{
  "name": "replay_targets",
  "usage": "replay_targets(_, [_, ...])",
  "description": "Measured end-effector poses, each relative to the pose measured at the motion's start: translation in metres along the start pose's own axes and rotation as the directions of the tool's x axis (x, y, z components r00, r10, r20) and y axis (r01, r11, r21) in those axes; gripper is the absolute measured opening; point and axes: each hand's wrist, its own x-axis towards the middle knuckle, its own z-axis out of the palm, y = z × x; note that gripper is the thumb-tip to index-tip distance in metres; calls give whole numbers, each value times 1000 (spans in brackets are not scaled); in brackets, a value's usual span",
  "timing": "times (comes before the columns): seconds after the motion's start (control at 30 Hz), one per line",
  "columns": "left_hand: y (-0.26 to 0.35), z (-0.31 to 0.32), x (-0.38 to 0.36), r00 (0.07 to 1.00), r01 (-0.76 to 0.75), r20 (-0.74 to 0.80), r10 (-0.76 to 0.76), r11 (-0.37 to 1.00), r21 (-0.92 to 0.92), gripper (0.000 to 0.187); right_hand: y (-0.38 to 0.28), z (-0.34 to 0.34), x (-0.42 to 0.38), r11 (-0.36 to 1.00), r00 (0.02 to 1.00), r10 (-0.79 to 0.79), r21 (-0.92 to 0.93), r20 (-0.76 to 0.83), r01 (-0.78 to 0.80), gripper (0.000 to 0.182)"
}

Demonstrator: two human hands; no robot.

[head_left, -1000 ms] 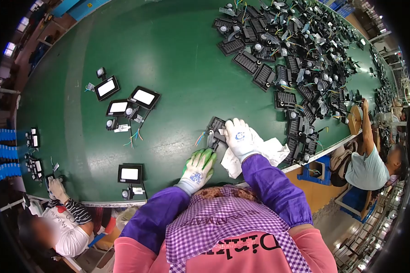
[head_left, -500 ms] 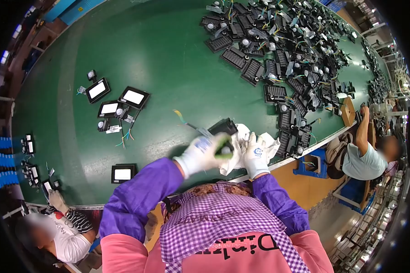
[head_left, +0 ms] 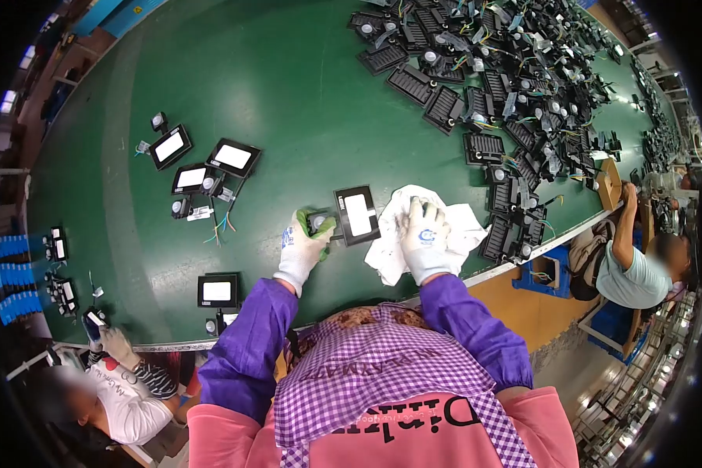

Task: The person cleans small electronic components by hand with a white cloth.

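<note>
My left hand, in a white glove with green on the fingers, grips a black floodlight by the round sensor at its side. The lamp's pale front panel faces up, over the green table. My right hand, also gloved, has its fingers curled on a crumpled white cloth just right of the lamp. The cloth spreads out on both sides of that hand.
Several floodlights lie face up to the left, another near the front edge. A large heap of floodlights fills the back right. Co-workers sit at left and right. A cardboard box stands at the right edge.
The floodlight has turned so its pale front now shows upward. My left hand has moved left, holding the sensor. My right hand stays on the cloth, which lies more spread out.
</note>
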Motion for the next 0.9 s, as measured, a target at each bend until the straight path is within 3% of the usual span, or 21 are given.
replay_targets(0.03, [21,-6,-10,997,66,45,-63,997,-48,54,6,13,2,994,997,-77,-73,-23,75,47])
replay_targets(0.07, [33,-9,-12,988,129,94,-120,987,-92,54,20,20,7,996,995,-85,-27,-54,84,45])
replay_targets(0.13, [21,-11,-8,978,-57,205,47,997,43,45,46,20,27,991,988,-116,60,-98,122,41])
replay_targets(0.17, [16,-11,-8,956,-153,267,122,983,98,41,50,10,42,996,994,-48,66,-102,55,36])
replay_targets(0.2, [17,-8,-10,937,-10,347,34,997,-72,42,57,9,55,999,997,34,34,-65,-32,32])
replay_targets(0.27, [23,0,-12,844,303,531,-77,885,-353,44,56,-1,64,993,999,25,114,-21,-23,32])
replay_targets(0.3, [15,6,-7,807,309,588,-46,882,-355,45,28,-45,55,999,996,-26,43,81,23,31])
replay_targets(0.37, [7,18,-11,814,316,579,-38,867,-386,44,-30,-89,17,982,966,-174,-34,189,184,30])
replay_targets(0.47, [1,34,-21,858,280,513,-34,868,-411,37,-45,-24,-30,923,942,-333,223,49,315,27])
replay_targets(0.5, [1,35,-23,861,276,508,-35,870,-408,36,-43,-49,-10,930,942,-284,290,180,225,24])
replay_targets(0.53, [1,35,-28,860,276,509,-39,875,-399,34,-38,-31,2,959,976,-204,215,75,184,21])
replay_targets(0.6, [4,38,-32,898,249,436,-62,888,-388,30,-33,-17,40,960,976,-98,276,195,41,21])
replay_targets(0.63, [0,42,-33,912,231,408,-47,881,-414,30,-31,-18,40,973,974,-144,204,173,108,25])
replay_targets(0.73, [1,47,-37,946,191,322,-44,876,-442,31,-37,-33,11,989,973,-134,90,188,119,30])
replay_targets(0.77, [3,50,-39,952,189,302,-52,876,-444,31,-50,-66,-1,986,972,-123,-85,201,142,34])
replay_targets(0.8, [3,52,-38,945,195,324,-51,881,-432,31,-47,-68,-16,955,959,-273,-101,78,280,35])
replay_targets(0.87, [-1,47,-36,931,214,359,-62,891,-400,32,-43,-69,-14,1000,929,-13,-19,369,21,34])
replay_targets(0.9, [7,42,-35,925,228,370,-84,903,-365,34,-31,-54,-5,998,945,-46,62,322,27,33])
